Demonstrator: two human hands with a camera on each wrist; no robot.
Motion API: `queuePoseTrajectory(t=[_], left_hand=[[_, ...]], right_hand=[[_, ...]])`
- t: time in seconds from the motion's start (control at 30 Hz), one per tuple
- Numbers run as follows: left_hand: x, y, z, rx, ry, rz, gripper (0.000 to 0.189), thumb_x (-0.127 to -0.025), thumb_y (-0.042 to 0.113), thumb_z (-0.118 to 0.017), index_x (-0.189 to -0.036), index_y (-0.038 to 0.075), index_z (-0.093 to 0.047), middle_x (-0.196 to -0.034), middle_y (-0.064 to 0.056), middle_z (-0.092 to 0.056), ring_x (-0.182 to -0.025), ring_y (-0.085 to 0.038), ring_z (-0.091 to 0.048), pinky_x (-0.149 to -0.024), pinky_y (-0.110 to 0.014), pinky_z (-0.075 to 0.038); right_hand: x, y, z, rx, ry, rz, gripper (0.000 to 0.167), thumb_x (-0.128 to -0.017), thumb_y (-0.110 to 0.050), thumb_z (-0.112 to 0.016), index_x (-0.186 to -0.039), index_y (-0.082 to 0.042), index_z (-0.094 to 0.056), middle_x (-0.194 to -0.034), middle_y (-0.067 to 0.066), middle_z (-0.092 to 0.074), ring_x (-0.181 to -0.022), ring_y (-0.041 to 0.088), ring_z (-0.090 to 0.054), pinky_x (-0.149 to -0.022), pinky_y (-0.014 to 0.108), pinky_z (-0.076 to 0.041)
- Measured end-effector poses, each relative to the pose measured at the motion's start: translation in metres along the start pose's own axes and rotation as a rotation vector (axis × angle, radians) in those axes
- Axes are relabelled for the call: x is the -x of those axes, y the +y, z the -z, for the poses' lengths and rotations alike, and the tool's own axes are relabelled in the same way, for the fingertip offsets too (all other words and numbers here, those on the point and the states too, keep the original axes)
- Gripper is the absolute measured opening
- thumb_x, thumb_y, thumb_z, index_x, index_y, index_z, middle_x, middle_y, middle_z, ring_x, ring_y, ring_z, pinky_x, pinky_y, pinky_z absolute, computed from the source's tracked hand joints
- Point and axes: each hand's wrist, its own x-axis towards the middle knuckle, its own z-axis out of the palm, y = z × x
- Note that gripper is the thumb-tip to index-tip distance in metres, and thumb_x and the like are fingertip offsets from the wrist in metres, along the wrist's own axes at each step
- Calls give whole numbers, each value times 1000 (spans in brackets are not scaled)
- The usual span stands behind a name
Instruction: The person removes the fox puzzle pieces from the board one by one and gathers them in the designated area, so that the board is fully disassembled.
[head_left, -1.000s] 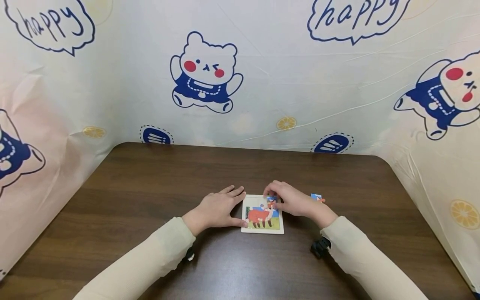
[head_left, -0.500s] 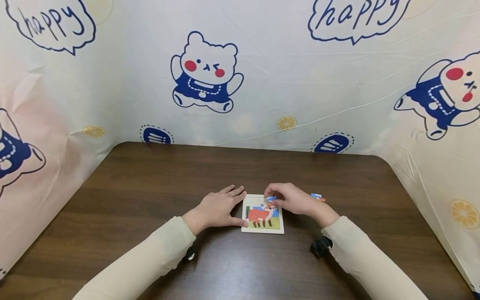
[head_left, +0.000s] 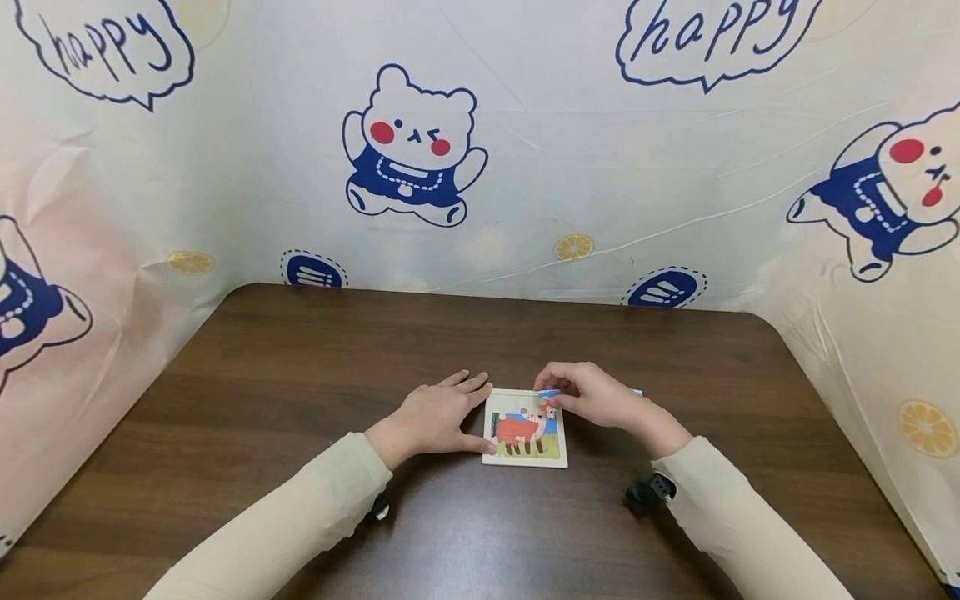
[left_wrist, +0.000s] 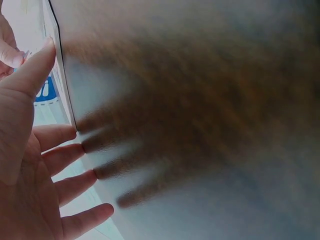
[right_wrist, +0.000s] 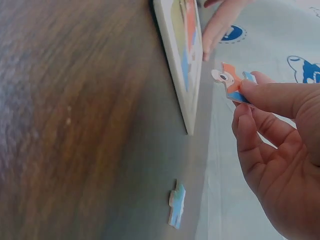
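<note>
A small jigsaw puzzle board (head_left: 527, 464) with a pale frame lies on the table; its picture is an orange animal on grass. Spread and straight, the fingers of my left hand (head_left: 433, 418) rest along the board's left side, thumb at the lower left corner. My right hand (head_left: 592, 395) pinches a puzzle piece (right_wrist: 232, 85) between thumb and fingertips, raised over the board's upper right part. That piece is orange, blue and white with an eye on it. In the left wrist view my left hand (left_wrist: 40, 165) touches the board's edge.
A second puzzle piece (right_wrist: 176, 205), mostly blue, lies loose on the table right of the board; in the head view the right wrist hides most of it. The brown table (head_left: 315, 350) is enclosed by a printed cloth backdrop (head_left: 525, 167).
My right hand has lifted slightly and moved a little to the right with the puzzle piece, now covering more of the loose piece. My left hand and the board have stayed in place.
</note>
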Motion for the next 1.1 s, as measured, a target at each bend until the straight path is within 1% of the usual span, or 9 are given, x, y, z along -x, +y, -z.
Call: queuePoseTrajectory(t=[0.23,0.37,0.6,0.8,1.03,1.1], left_hand=[[1,0,0,-5,4,-9,96,-79,74,-64,-153,16,-42,-161,-1,-36,-148,-29,-35,-100,-52,-50],[0,-1,-1,-5,5,-10,95,-79,73,-64,-153,17,-42,-161,-1,-36,-149,-29,-35,-101,-53,-49],[0,-1,-1,-7,0,-3,96,-79,75,-63,-153,18,-41,-161,-1,-35,-149,-28,-34,-101,-54,-48],[0,0,0,-14,11,-8,97,-78,75,-64,-152,16,-43,-160,-1,-38,-148,-28,-35,-100,-54,-48],[0,0,0,-9,5,-1,97,-78,75,-64,-153,17,-42,-161,0,-36,-149,-28,-34,-99,-57,-48],[0,0,0,-12,4,-1,97,-79,75,-64,-153,17,-42,-161,0,-37,-149,-28,-34,-99,-57,-48]], right_hand=[[9,1,7,5,36,-58,21,-92,-3,-68,-113,-7,-67,-98,1,-67,-88,16,-56,-80,27,-52],[14,1,12,5,60,-61,21,-92,-3,-68,-113,-5,-67,-97,2,-67,-88,17,-57,-79,27,-51],[23,5,20,-14,87,-83,21,-92,-2,-67,-112,-5,-67,-97,4,-67,-86,18,-58,-74,28,-53],[30,12,26,-19,114,-70,19,-93,0,-66,-111,-2,-66,-97,5,-69,-87,16,-60,-77,26,-53],[39,16,33,-7,150,-84,20,-92,1,-66,-111,-2,-67,-97,4,-69,-87,16,-59,-77,26,-53],[42,17,35,-13,158,-92,20,-91,2,-66,-111,-2,-67,-96,5,-69,-86,16,-59,-73,26,-53]])
